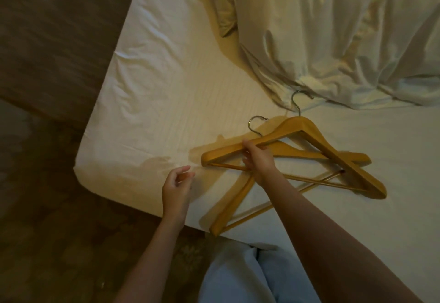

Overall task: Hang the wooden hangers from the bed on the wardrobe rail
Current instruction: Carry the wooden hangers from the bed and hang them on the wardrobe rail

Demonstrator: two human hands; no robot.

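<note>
Two wooden hangers with metal hooks lie crossed on the white bed sheet point(166, 102). The upper hanger point(333, 152) has its hook pointing toward the duvet; my right hand point(258, 159) grips its left arm, fingers curled round the wood. The lower hanger point(233, 205) lies beneath it, one end near the bed's front edge, its hook beside my right hand. My left hand point(177, 188) hovers just left of the hangers above the sheet, fingers loosely curled, holding nothing. The wardrobe rail is out of view.
A crumpled white duvet point(333, 40) is heaped at the back right of the bed. Dark patterned floor point(47, 207) lies left of and in front of the bed corner. My legs in light trousers point(250, 276) stand against the front edge.
</note>
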